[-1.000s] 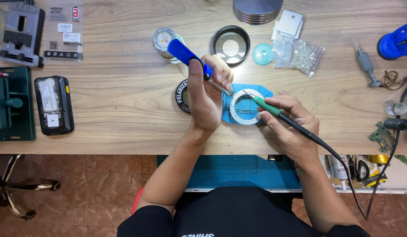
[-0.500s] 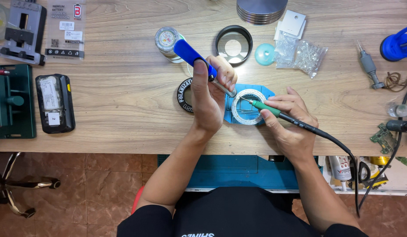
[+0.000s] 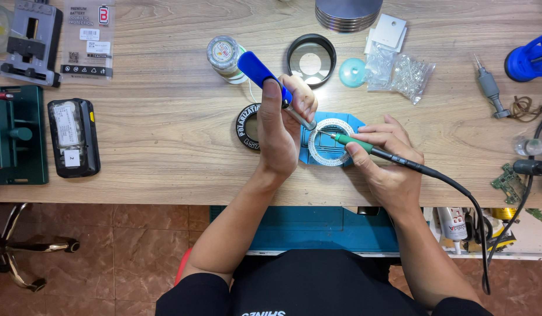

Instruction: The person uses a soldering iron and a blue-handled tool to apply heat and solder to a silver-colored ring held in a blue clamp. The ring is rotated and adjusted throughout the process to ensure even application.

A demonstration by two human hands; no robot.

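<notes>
- Soldering looks under way: right hand [image 3: 388,158] grips a green-handled soldering iron [image 3: 364,146], tip on the white ring-shaped board [image 3: 329,142].
- Left hand [image 3: 279,126] clenches a blue-handled tool [image 3: 265,76], its metal end meeting the same ring.
- Ring sits on a blue holder [image 3: 353,124].
- Next move likely calls for steady tips.
- Wooden workbench [image 3: 165,117] carries a black lens ring [image 3: 310,57]; tiled floor below.

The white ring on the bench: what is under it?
A blue mat lies under the white ring, showing around its rim and through its middle. The left hand covers the mat's left edge.
</notes>
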